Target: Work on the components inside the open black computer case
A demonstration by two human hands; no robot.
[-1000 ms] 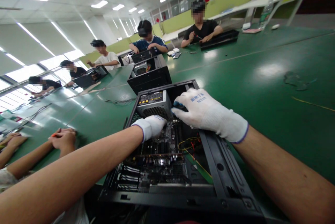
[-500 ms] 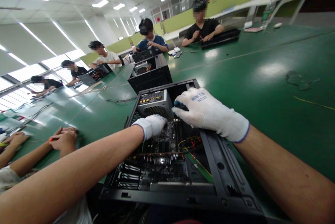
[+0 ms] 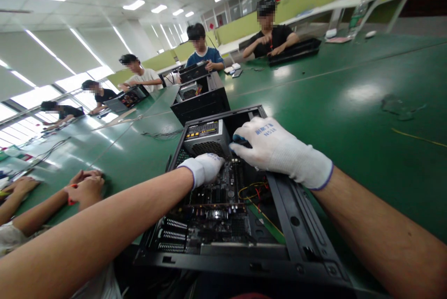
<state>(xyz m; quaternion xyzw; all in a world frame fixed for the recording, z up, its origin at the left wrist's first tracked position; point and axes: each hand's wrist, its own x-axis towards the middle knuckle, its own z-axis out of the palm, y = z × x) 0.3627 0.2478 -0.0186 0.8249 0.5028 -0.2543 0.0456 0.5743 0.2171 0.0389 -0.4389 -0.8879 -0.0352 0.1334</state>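
While both gloved hands work inside it, the case lies open side up at the near edge of the worktop, in the lower middle of the view. In its far left corner sits the power supply; the board spreads out nearer, with yellow and red wires to its right. The left hand reaches down at the board's far end, just beside the power supply; its fingertips are hidden, so I cannot tell whether they grip anything. The right hand curves over the case's right side, thumb and forefinger apart, the tips of the other fingers out of sight; what it holds, if anything, cannot be told. The two hands are near each other but apart. Beyond stands a second case. To the left, a neighbour's clasped hands rest by the worktop. Across it, five people sit in a row, the rightmost, in a black shirt, bent over a black panel. A bottle stands far right.
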